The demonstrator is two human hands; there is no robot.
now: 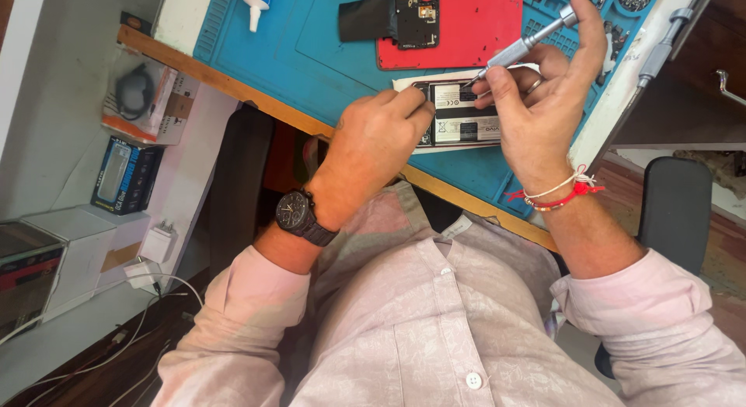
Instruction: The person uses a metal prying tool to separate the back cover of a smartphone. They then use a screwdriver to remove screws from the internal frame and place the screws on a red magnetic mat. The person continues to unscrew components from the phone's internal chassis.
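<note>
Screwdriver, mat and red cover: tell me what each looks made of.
Screwdriver: metal by the look, a silver satin shaft with a ridged grip, held in the right hand.
Mat: probably silicone or rubber, matte blue with moulded grooves and small trays.
Red cover: smooth and evenly coloured with a slight sheen, likely plastic, though glass cannot be ruled out.

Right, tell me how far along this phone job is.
Done: the red back cover lies off, with a black part on it, and the opened phone shows its battery. In hand: the left hand steadies the phone; the right hand holds the screwdriver, tip on its upper part. Left: the phone is not yet closed.
</note>
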